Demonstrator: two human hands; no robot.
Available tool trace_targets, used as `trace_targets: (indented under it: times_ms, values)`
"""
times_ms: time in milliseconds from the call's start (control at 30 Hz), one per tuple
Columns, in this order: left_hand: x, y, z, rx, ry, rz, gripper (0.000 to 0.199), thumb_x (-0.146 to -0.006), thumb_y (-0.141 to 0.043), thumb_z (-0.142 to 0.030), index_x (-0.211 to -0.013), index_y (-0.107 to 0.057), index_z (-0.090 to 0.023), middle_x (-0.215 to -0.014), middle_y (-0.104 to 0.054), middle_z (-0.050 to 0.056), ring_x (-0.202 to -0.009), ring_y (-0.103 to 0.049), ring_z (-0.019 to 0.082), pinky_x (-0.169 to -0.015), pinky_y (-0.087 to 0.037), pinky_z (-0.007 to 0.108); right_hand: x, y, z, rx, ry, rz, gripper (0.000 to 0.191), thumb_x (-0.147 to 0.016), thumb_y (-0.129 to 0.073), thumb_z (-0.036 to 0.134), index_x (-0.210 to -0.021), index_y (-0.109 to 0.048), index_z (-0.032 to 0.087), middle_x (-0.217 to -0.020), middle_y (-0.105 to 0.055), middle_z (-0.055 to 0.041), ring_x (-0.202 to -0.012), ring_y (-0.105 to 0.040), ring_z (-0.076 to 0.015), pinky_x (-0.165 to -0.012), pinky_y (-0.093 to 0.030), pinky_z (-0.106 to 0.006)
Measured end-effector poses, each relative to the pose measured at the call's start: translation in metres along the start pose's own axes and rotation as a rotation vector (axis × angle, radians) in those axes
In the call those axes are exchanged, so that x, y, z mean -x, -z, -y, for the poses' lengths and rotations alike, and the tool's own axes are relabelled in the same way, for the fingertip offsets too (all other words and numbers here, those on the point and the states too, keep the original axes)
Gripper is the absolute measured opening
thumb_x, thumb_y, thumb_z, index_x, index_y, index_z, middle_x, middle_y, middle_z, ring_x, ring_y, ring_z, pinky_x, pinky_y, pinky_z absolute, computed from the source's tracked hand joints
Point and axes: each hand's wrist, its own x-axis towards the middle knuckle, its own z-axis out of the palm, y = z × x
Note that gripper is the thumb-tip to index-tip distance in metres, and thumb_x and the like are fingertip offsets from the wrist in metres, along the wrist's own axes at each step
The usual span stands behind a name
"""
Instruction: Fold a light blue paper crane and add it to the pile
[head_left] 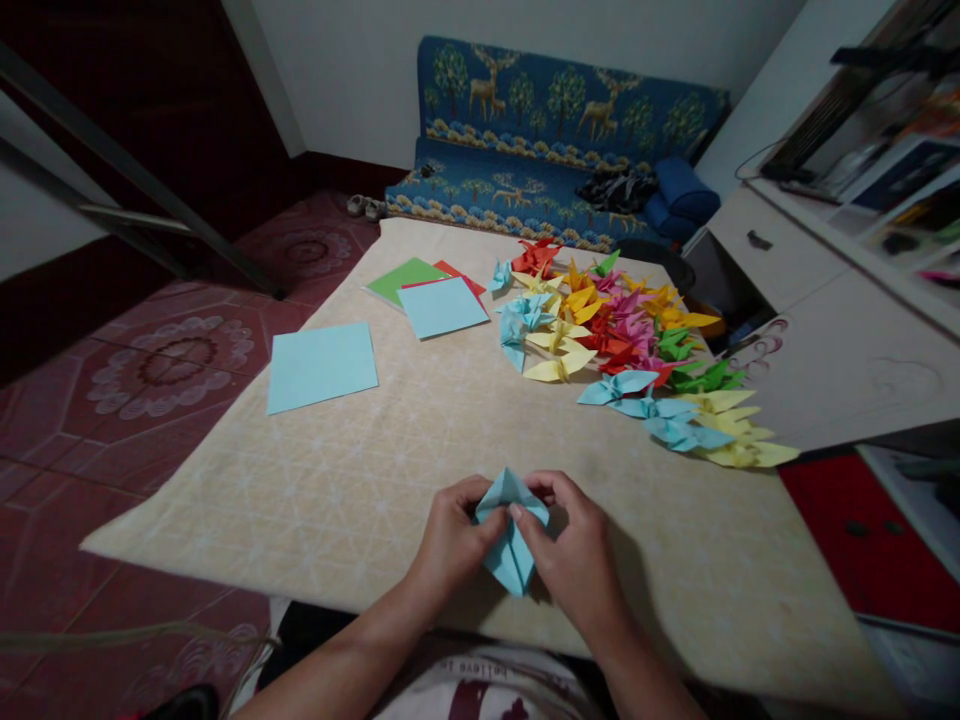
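Observation:
A partly folded piece of light blue origami paper [513,566] is held between both hands just above the near part of the table. It has a diamond shape, with a pointed tip away from me and a crease running down its middle. My left hand [454,532] grips its left side, thumb pressed on the front face. On the right side my right hand [577,540] pinches the paper, its thumb close to the other thumb near the centre. Fingers behind the paper are partly hidden.
Many folded paper cranes [622,330] in several colours cover the table's right rear. A light blue sheet [322,367] lies at left; a stack of coloured sheets [444,307] lies farther back. Beyond the tablecloth [300,500] stand a blue patterned sofa [510,185] and a white cabinet [847,340].

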Motion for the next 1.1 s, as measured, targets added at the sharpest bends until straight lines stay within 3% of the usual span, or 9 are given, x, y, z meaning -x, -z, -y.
trace_targets:
  times_ms: [167,333,533,700,900,1100]
  values:
    - [0.0,0.007,-0.004,0.134,0.15,0.063,0.015,-0.075,-0.064,-0.026,-0.075,-0.068,-0.012,-0.068,-0.061,0.002,-0.063,-0.052,0.013,-0.059,-0.041,0.022,0.001,0.013,-0.004,-0.353,-0.14,0.089,0.02,-0.089,-0.056,0.035,-0.096,-0.066,0.02,-0.089,-0.071,-0.0059,-0.082,-0.066,-0.0192,-0.071,-0.051,-0.027]
    - [0.003,0.01,-0.006,0.146,0.178,0.113,0.023,-0.071,-0.071,-0.031,-0.079,-0.068,-0.009,-0.068,-0.061,0.003,-0.061,-0.052,0.013,-0.059,-0.041,0.024,0.001,0.011,-0.012,-0.408,0.041,0.107,0.008,-0.084,-0.063,0.023,-0.082,-0.071,0.021,-0.084,-0.067,-0.0038,-0.082,-0.064,-0.0164,-0.071,-0.05,-0.024]
    - [0.003,0.01,-0.004,0.211,0.183,0.107,0.026,-0.069,-0.076,-0.035,-0.076,-0.068,-0.01,-0.07,-0.061,0.004,-0.062,-0.053,0.013,-0.059,-0.042,0.024,0.001,0.008,-0.011,-0.519,0.014,0.107,0.011,-0.082,-0.064,0.018,-0.082,-0.074,0.024,-0.086,-0.067,-0.0038,-0.08,-0.064,-0.0151,-0.066,-0.051,-0.021]
    - [0.003,0.007,-0.001,0.212,0.152,0.066,0.027,-0.064,-0.08,-0.033,-0.074,-0.069,-0.01,-0.071,-0.062,0.004,-0.064,-0.055,0.014,-0.059,-0.043,0.024,0.003,0.005,-0.013,-0.561,-0.007,0.105,0.009,-0.079,-0.068,0.018,-0.079,-0.074,0.024,-0.086,-0.065,-0.004,-0.082,-0.063,-0.0157,-0.065,-0.051,-0.021]
    - [0.006,0.004,-0.006,0.068,0.083,-0.002,0.021,-0.069,-0.073,-0.03,-0.07,-0.067,-0.01,-0.071,-0.062,0.005,-0.065,-0.053,0.014,-0.059,-0.043,0.023,0.007,-0.003,-0.018,-0.536,-0.026,0.069,0.007,-0.076,-0.072,0.018,-0.079,-0.072,0.024,-0.086,-0.061,-0.0017,-0.079,-0.061,-0.0137,-0.065,-0.048,-0.021]
    - [0.008,0.004,-0.006,0.08,0.063,-0.015,0.016,-0.069,-0.072,-0.026,-0.069,-0.065,-0.012,-0.067,-0.06,0.002,-0.063,-0.052,0.013,-0.058,-0.043,0.021,0.006,-0.002,-0.012,-0.469,-0.002,0.061,0.004,-0.076,-0.071,0.018,-0.078,-0.069,0.022,-0.082,-0.061,-0.001,-0.081,-0.059,-0.0142,-0.072,-0.046,-0.023]
